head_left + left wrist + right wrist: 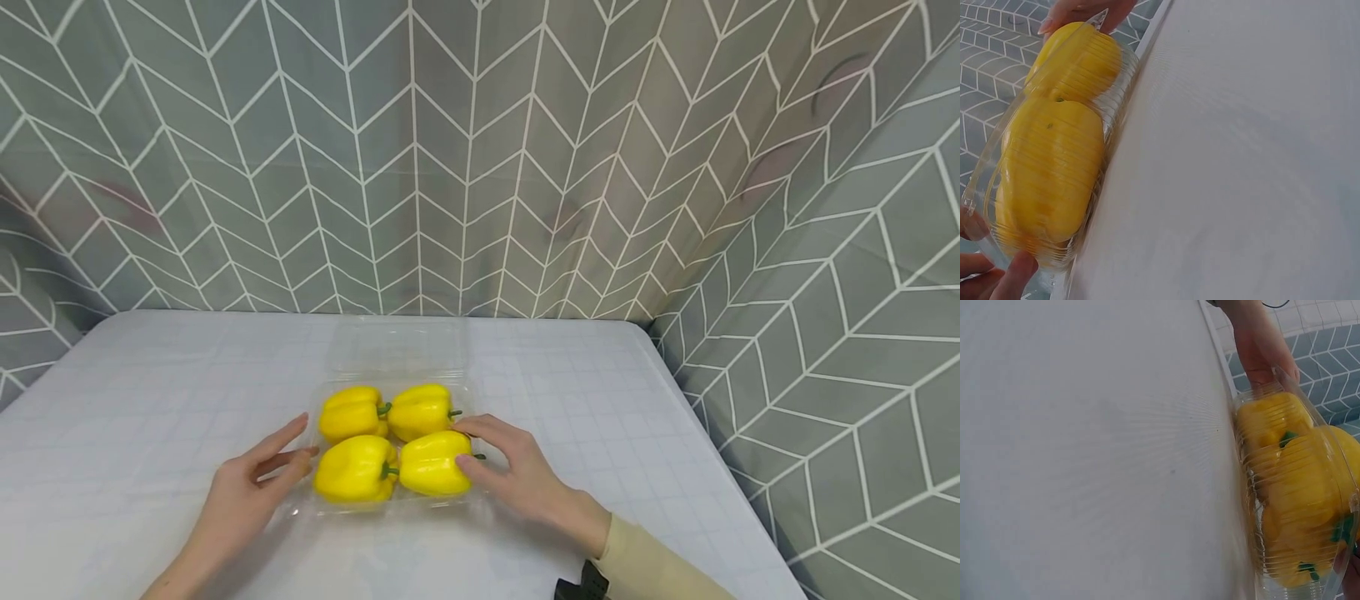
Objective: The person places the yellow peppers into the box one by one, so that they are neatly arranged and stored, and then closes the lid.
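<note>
A clear plastic tray (390,503) on the white table (150,400) holds several yellow bell peppers in two rows, among them the front left one (356,468) and the front right one (433,463). Its open lid (397,346) lies flat behind it. My left hand (300,443) touches the tray's left side with straight fingers. My right hand (465,442) curls over the tray's right rim, thumb against the front right pepper. The left wrist view shows the ribbed tray wall (1110,125) and two peppers (1054,175) up close. In the right wrist view the tray (1254,506) is seen end-on.
Grey chevron-patterned walls (480,167) close the table in at the back and on the right (825,333). The table's right edge (712,442) runs close to the side wall. A black strap (581,583) sits on my right wrist beside a beige sleeve.
</note>
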`<state>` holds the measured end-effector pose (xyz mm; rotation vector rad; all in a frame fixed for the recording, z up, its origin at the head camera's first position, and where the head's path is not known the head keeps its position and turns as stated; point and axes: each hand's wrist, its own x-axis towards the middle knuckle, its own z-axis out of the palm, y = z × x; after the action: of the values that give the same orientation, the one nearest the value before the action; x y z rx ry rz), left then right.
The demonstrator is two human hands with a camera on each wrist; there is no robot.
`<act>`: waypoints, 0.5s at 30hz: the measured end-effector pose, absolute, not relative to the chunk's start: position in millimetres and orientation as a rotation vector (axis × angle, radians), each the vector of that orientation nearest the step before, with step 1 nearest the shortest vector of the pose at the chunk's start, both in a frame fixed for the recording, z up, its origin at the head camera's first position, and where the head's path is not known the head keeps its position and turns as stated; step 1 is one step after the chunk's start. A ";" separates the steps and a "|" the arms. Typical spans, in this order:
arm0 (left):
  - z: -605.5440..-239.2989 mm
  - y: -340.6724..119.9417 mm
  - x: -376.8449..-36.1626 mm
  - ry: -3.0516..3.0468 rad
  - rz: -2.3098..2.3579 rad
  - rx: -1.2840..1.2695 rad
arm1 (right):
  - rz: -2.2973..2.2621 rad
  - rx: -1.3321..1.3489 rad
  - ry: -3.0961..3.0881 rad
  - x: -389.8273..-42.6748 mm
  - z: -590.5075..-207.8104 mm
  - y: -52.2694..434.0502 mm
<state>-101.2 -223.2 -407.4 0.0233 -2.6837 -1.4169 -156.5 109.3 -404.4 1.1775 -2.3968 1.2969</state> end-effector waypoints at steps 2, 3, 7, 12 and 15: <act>-408.2 -222.6 -101.3 -2.690 -1.414 0.015 | 1.291 1.180 -2.372 -154.1 -400.7 109.9; -408.6 -222.2 -101.3 -2.693 -1.416 0.010 | 1.289 1.179 -2.359 -151.4 -396.0 109.7; -409.4 -219.9 -101.2 -2.697 -1.448 0.008 | 1.327 1.136 -2.339 -149.9 -395.6 112.5; -412.3 -215.4 -100.3 -2.679 -1.515 -0.004 | 1.392 1.065 -2.317 -153.4 -403.3 119.1; -414.7 -212.2 -99.4 -2.662 -1.554 -0.024 | 1.413 1.017 -2.298 -153.5 -402.0 122.8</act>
<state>-99.4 -212.2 -414.7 -0.0236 -2.6621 -1.5544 -153.5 122.8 -402.0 1.0173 -2.2978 1.4128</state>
